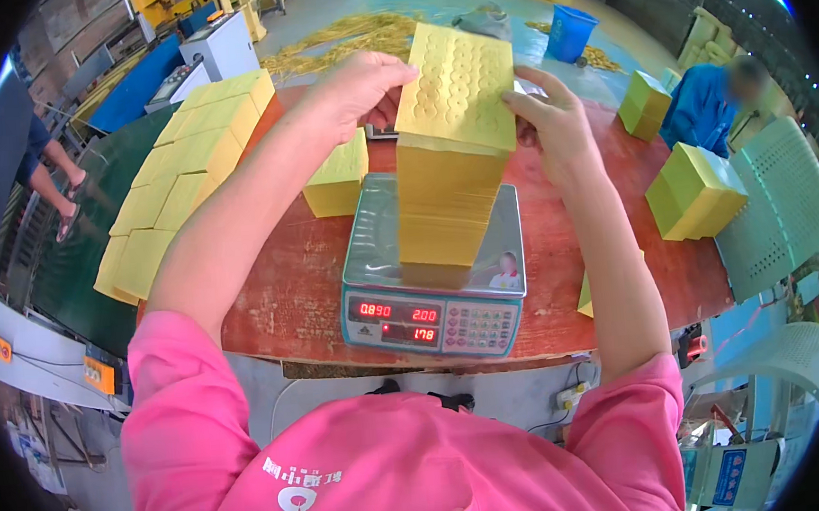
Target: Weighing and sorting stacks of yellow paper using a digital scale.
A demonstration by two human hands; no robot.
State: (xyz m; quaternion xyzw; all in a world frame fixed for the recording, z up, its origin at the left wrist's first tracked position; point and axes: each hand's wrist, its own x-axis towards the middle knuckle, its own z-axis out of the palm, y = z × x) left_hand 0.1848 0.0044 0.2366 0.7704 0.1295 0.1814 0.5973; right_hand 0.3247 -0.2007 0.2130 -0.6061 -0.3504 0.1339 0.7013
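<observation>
1. Standing on the pan of a digital scale [371, 249] is a tall stack of yellow paper [444, 206], its top sheets tilted up and stamped with rows of round marks.
2. The left hand [360, 93] grips the stack's top left edge, fingers curled over it and pinching the sheets.
3. The right hand [552, 122] presses against the right side of the top sheets, fingers partly spread.
4. The scale sits at the near edge of a red table [289, 292].
5. More yellow bundles [185, 167] lie in a row to the left; another bundle [695, 193] lies to the right.
6. A blue bin [570, 33] stands far off on the floor.
</observation>
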